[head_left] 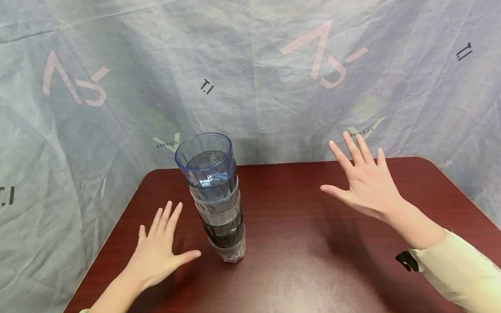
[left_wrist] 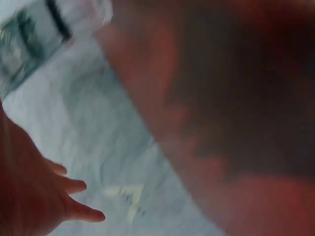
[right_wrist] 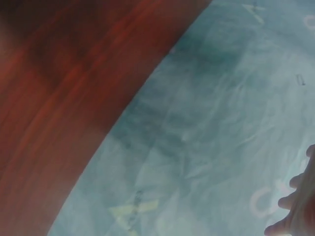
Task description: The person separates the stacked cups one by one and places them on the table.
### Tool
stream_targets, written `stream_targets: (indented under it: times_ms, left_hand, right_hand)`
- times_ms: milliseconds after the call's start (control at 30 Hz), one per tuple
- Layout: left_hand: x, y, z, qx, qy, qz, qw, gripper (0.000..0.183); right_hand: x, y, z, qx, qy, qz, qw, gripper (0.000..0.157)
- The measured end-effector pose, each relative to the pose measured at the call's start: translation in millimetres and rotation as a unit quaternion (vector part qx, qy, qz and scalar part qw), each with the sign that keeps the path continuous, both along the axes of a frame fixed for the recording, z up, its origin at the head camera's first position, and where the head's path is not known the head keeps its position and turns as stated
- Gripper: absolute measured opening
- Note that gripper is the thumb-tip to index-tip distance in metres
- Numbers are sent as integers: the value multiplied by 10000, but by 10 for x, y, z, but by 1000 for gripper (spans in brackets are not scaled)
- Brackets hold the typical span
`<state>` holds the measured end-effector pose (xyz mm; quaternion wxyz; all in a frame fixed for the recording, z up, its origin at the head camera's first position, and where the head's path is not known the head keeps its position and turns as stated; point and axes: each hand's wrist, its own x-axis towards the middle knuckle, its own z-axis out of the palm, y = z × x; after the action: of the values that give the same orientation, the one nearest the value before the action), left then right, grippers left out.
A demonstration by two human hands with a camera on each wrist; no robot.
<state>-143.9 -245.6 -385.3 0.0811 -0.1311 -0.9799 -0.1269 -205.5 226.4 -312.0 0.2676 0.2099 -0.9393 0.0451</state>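
A tall stack of nested clear plastic tumblers (head_left: 219, 209) stands on the table left of the middle, with a blue-tinted one on top and clear and dark grey ones below. Close to its left side, my left hand (head_left: 156, 256) is held with fingers spread and touches nothing. Over the right part of the table my right hand (head_left: 369, 184) hovers, fingers spread too and holding nothing. In the left wrist view, part of the tumbler stack (left_wrist: 47, 37) shows at the upper left, above the left hand (left_wrist: 34, 187). Only fingers of the right hand (right_wrist: 300, 206) appear in the right wrist view.
The dark red-brown wooden table (head_left: 289, 276) has rounded far corners. Behind it and along both sides hangs a wrinkled grey cloth (head_left: 247, 82) printed with letters and marks. Shadows of the hands fall on the tabletop.
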Motion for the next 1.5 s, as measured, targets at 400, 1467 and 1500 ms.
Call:
stream_targets:
  times_ms: [400,1467,1500]
  left_hand:
    - [176,490,-400,2331,-532,189,9708,132]
    - [181,980,-741,4792,-54,49,8777,92]
    - [184,983,-742,4798,-25,17,8774,91]
  right_hand:
    - [-82,-349,86,-534,-411,206,9975,93]
    - [-129,-1624,232,-3637,-996,3085,8733,89]
    - [-128,-1671,254,-3786,-1068,3300,8581,90]
